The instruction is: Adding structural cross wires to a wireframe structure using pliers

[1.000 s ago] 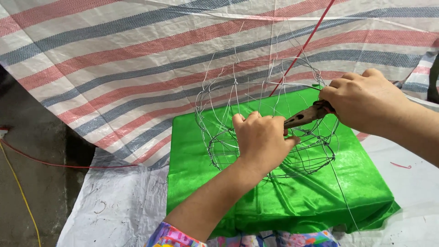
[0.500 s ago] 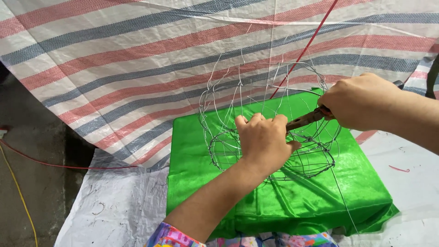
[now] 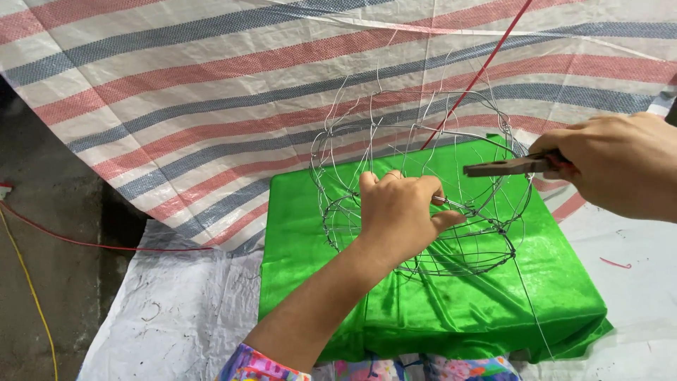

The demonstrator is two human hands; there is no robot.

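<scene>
The wire frame (image 3: pixel 423 190), a rounded cage, sits on the green cloth (image 3: pixel 451 303) over the bench, its opening facing up and its long axis roughly vertical. 1 strand is pinched in the left hand (image 3: pixel 398 212), grip closed tight. Pliers (image 3: pixel 508 166) are clasped in the right hand (image 3: pixel 617 166), nose pointing left. The joint is best steadied while it is twisted.

Left hand (image 3: pixel 398 212): bare, forearm bare to a short sleeve (image 3: pixel 257 365) of bright multicolour floral print, pink, blue, yellow. Right hand (image 3: pixel 617 166): bare, wrist uncovered. No rings visible.
</scene>
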